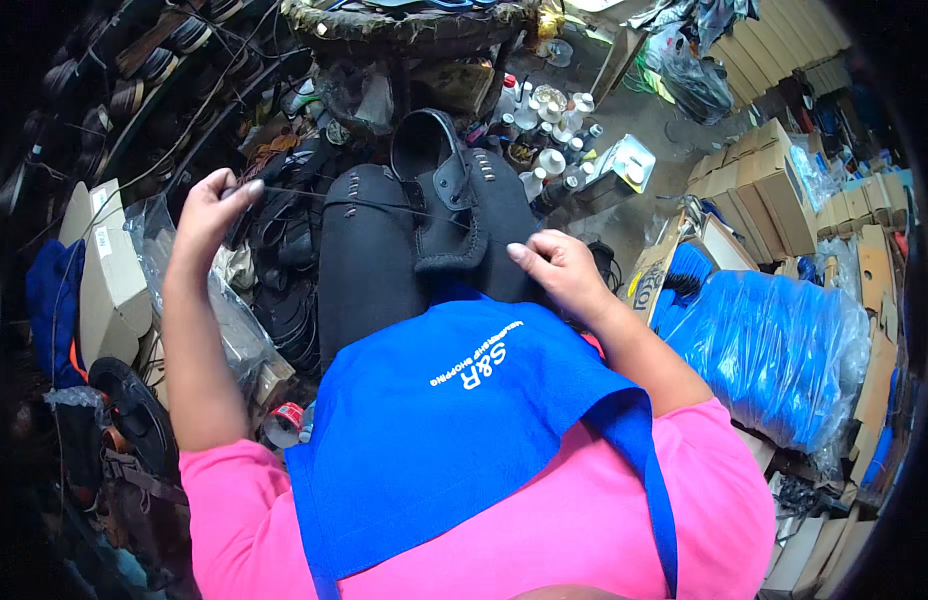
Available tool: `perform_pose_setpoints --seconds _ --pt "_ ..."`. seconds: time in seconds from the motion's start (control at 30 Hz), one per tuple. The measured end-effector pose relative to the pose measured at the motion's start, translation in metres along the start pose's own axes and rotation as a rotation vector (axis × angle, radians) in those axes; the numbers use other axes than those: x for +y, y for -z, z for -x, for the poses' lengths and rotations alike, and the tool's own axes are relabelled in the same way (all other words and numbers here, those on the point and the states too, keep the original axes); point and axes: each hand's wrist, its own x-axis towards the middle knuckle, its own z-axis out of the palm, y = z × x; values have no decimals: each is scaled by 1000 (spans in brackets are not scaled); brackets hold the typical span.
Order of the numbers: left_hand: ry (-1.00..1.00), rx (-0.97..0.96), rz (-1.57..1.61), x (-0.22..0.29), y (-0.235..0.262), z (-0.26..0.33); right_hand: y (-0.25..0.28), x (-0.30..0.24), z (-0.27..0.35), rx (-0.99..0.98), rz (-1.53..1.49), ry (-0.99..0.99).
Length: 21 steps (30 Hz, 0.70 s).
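Note:
A black shoe upper [446, 190] rests between my thighs, its open collar pointing away from me. Thick stitching runs around its squared near end, and eyelets show on its flap. My left hand [212, 212] is raised out to the left, thumb and fingers pinched on a dark thread [304, 192]. That thread stretches taut across my left knee to the upper. To the right of the upper, my right hand [562, 268] is closed with the thumb pressed to curled fingers. What it grips is too small to make out.
A blue apron [464, 370] covers my lap. Several bottles [552, 130] stand ahead on the right, beside a square tin [624, 165]. Cardboard boxes [749, 190] and a plastic-wrapped blue bundle [764, 345] lie right. A worn round stool [404, 28] is ahead; shoe racks [144, 90] stand left.

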Motion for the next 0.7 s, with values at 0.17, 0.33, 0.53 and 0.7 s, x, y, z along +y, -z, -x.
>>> perform_pose_setpoints --seconds 0.17,0.33,0.53,0.7 --pt "-51 328 177 -67 -30 -76 11 54 16 109 48 -17" --pt "1 405 1 -76 -49 -97 21 70 16 29 -51 -62" --pt "-142 227 510 -2 -54 -39 70 12 30 -492 -227 -90" --pt "-330 -732 260 95 -141 57 74 -72 -11 -679 -233 501"
